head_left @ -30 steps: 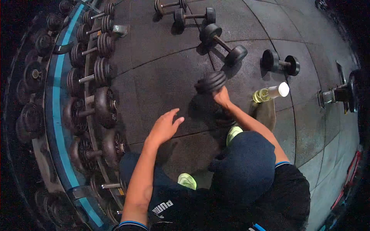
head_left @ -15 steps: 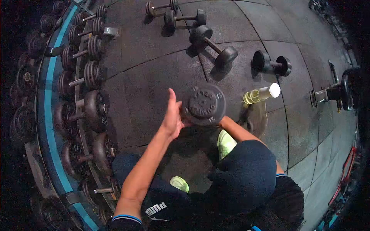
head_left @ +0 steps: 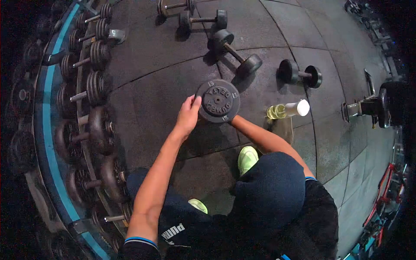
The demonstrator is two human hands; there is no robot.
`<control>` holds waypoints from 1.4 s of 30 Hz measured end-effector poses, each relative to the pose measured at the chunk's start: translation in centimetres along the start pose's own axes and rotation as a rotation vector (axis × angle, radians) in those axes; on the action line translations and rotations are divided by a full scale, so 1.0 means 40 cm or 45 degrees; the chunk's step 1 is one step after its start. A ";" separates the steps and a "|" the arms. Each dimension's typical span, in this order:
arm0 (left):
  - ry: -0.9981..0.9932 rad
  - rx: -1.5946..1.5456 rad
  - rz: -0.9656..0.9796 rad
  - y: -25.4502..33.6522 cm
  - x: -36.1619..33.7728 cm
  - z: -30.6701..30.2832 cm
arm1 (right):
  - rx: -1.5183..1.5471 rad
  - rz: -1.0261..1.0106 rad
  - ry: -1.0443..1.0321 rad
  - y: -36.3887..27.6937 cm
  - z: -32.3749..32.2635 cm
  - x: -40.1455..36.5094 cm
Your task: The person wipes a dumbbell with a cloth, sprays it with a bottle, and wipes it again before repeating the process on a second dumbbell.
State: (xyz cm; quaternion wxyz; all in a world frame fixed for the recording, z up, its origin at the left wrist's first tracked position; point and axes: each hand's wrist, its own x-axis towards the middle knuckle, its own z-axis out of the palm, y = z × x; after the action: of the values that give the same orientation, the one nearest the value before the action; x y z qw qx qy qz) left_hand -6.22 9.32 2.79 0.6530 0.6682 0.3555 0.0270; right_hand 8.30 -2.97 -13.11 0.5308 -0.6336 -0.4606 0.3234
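Observation:
A round black dumbbell (head_left: 218,100) faces me end-on, its plate marked with raised letters and "13". My left hand (head_left: 188,116) grips the left edge of the plate, thumb and fingers drawn together at the rim. From the right, my right forearm (head_left: 271,139) reaches to the plate's lower right edge. The plate hides my right hand and its fingers, as well as the dumbbell's handle. To the right, a bottle of yellowish liquid with a white cap (head_left: 297,108) stands on the floor.
Racks of dumbbells (head_left: 99,89) with a blue strip (head_left: 50,108) line the left side. Several dumbbells lie on the tiled floor ahead, including one beyond the plate (head_left: 249,65) and one at right (head_left: 313,76). A black-and-metal equipment piece (head_left: 368,106) stands far right.
The dumbbell has moved up and left in view, its plate now turned more squarely toward me. My left hand, spread before with its thumb raised, has closed on the rim.

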 end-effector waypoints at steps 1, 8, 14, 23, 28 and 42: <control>0.043 0.172 0.064 -0.019 0.018 0.004 | -0.018 -0.005 0.007 -0.005 -0.004 -0.001; 0.032 0.410 0.029 -0.044 0.055 -0.010 | -0.295 0.043 0.331 -0.170 -0.089 -0.121; -0.005 0.371 0.152 -0.060 0.062 -0.017 | -0.405 0.685 0.992 -0.212 -0.205 -0.507; -0.046 -0.130 0.199 -0.091 0.056 0.010 | -0.893 0.488 1.151 -0.259 -0.444 -0.553; 0.111 -0.052 0.204 -0.113 0.047 0.030 | -0.770 0.564 1.003 -0.231 -0.457 -0.499; -0.550 1.148 0.196 -0.212 -0.088 0.034 | -0.215 0.026 1.218 -0.415 -0.472 -0.491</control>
State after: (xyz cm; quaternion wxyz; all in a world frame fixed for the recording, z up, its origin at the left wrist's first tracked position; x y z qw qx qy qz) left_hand -11.90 5.47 -3.45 0.3541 0.8984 0.1382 -0.2201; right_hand 14.08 -28.05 5.76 0.6266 -0.7566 -0.1831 -0.0375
